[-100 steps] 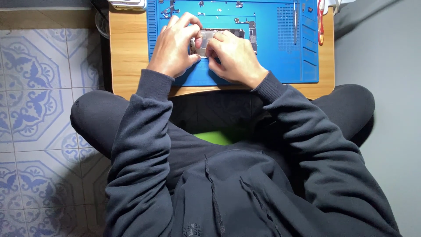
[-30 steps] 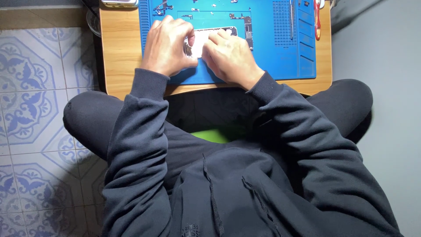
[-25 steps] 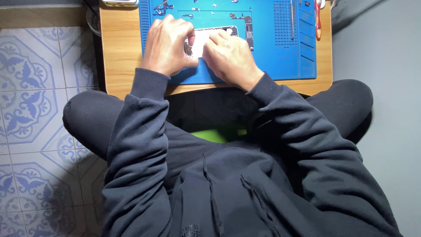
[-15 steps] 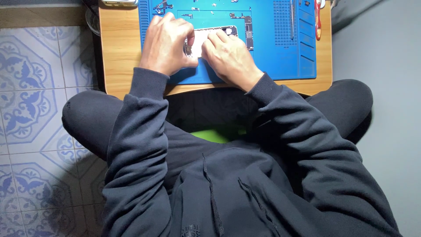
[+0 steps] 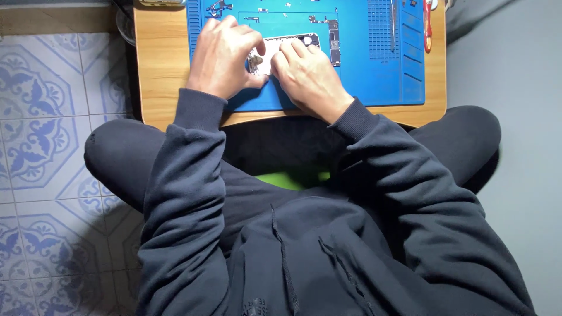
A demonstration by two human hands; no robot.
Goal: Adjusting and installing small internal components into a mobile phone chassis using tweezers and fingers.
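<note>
An opened phone body (image 5: 287, 44) lies on a blue work mat (image 5: 363, 76) on a small wooden table (image 5: 161, 70). My left hand (image 5: 221, 55) curls over the phone's left end, thumb and fingers pinched at its edge. My right hand (image 5: 307, 73) rests on the phone's lower right part, fingertips pressing onto it. Both hands cover much of the phone. A narrow dark circuit board (image 5: 334, 40) lies just right of the phone. I cannot see whether a small tool is in either hand.
Small loose parts (image 5: 218, 8) lie at the mat's top left. A red-handled tool (image 5: 427, 23) lies along the mat's right edge. My crossed legs in dark trousers (image 5: 117, 158) sit under the table. Patterned floor tiles (image 5: 41, 117) lie to the left, a grey floor (image 5: 515, 88) to the right.
Both hands stay on the phone with only slight finger shifts. The camera view has drifted a little since the oldest frame.
</note>
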